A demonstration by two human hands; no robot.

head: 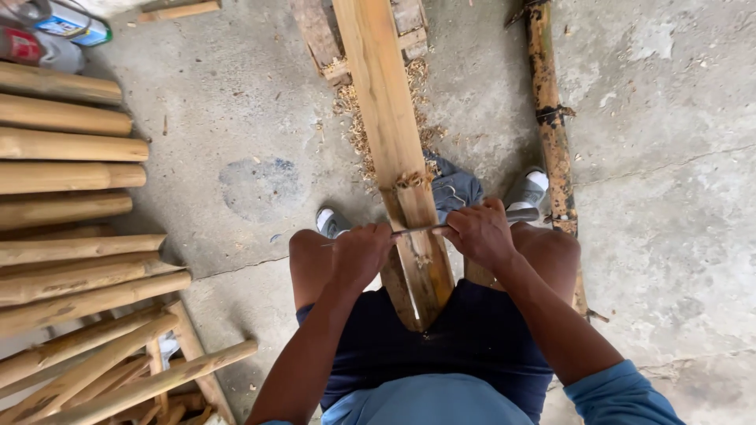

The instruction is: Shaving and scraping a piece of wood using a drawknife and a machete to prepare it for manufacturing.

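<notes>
Concrete floor (260,118), grey, cracked, with a darker round stain left of centre. Long squared timber beam (394,157) runs from the top of the view down between the person's knees, its near end resting at the dark shorts. Drawknife (441,227) lies across the beam, blade crosswise, a curl of raised wood just above it. Left hand (358,253) is clenched around the knife's left handle, beside the beam's left edge; right hand (479,234) is clenched around the right handle, whose grey end sticks out past the knuckles. Wood shavings (354,118) lie scattered on the floor along the beam's left side and under its far end. Stack of peeled round poles (67,177) fills the left edge, lying roughly horizontal, with thinner ones fanned out below. Rough dark pole (551,126), bark still on, lies to the right, parallel to the beam. Top left corner: cluster of containers (55,35), one red, one pale with a blue and white label; too blurred for detail. Grey and white shoes (531,189) show on either side of the beam.
</notes>
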